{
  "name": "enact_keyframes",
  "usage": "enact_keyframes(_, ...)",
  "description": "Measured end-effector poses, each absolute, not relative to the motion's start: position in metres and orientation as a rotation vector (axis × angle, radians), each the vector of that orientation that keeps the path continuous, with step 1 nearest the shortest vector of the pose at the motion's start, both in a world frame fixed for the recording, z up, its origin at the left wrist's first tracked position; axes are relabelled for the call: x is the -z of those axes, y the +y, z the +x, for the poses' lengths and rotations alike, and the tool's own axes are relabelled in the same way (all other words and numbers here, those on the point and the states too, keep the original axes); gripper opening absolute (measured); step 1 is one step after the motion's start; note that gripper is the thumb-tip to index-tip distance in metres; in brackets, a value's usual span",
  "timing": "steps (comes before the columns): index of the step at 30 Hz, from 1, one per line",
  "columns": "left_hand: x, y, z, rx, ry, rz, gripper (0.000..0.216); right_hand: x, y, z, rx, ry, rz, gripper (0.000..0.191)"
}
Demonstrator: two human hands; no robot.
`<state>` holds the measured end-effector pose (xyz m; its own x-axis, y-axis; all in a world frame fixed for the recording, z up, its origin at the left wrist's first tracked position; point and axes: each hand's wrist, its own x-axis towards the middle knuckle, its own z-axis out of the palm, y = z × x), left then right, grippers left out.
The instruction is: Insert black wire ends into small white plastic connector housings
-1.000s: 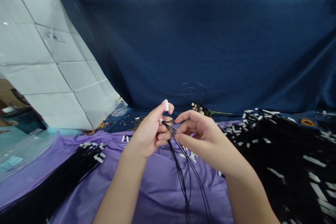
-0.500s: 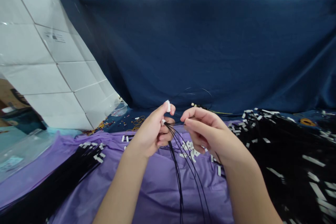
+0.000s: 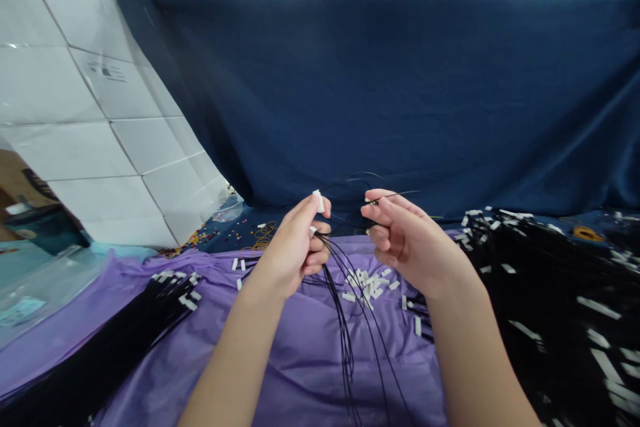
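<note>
My left hand (image 3: pixel 295 247) is closed, pinching a small white connector (image 3: pixel 318 200) between thumb and forefinger, with a bunch of thin black wires (image 3: pixel 345 320) gripped in its lower fingers and hanging down over the purple cloth (image 3: pixel 300 373). A little to the right, my right hand (image 3: pixel 405 240) pinches the end of one thin black wire (image 3: pixel 395 195) that sticks out sideways. A small gap separates the two hands. Loose white connectors (image 3: pixel 367 283) lie scattered on the cloth just below them.
A bundle of black wires with white ends (image 3: pixel 165 293) lies at the left. A large heap of black wires with white connectors (image 3: pixel 550 293) fills the right side. A dark blue cloth (image 3: pixel 400 100) hangs behind. Rubber bands and beads (image 3: pixel 260 230) lie at the back, white tiles (image 3: pixel 75 127) on the left.
My right hand has risen and moved right, away from the left, drawing one wire out of the bunch. The left hand has stayed nearly still with the connector.
</note>
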<state>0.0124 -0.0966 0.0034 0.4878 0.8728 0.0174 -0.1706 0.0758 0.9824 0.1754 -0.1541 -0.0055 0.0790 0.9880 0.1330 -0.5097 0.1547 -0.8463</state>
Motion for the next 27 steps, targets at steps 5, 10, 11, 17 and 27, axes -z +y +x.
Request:
enact_keyframes(5, -0.004, -0.097, 0.013, -0.888, 0.727, 1.24, 0.034, 0.004, -0.15, 0.18, -1.103, -0.681, -0.677, 0.032)
enact_keyframes(10, -0.004, -0.098, 0.014, -0.875, 0.736, 1.25, 0.036, 0.003, -0.142, 0.189, -0.857, -0.492, -0.485, 0.028)
enact_keyframes(11, -0.004, -0.098, 0.014, -0.872, 0.736, 1.253, 0.036, 0.004, -0.141, 0.191, -0.802, -0.472, -0.445, 0.026)
enact_keyframes(17, -0.004, -0.099, 0.014, -0.845, 0.728, 1.277, 0.035, 0.004, -0.146, 0.196, -0.664, -0.727, -0.437, 0.017)
enact_keyframes(27, -0.004, -0.099, 0.011, -0.806, 0.673, 1.309, 0.034, 0.004, -0.161, 0.175, -0.299, -1.059, -0.865, 0.004)
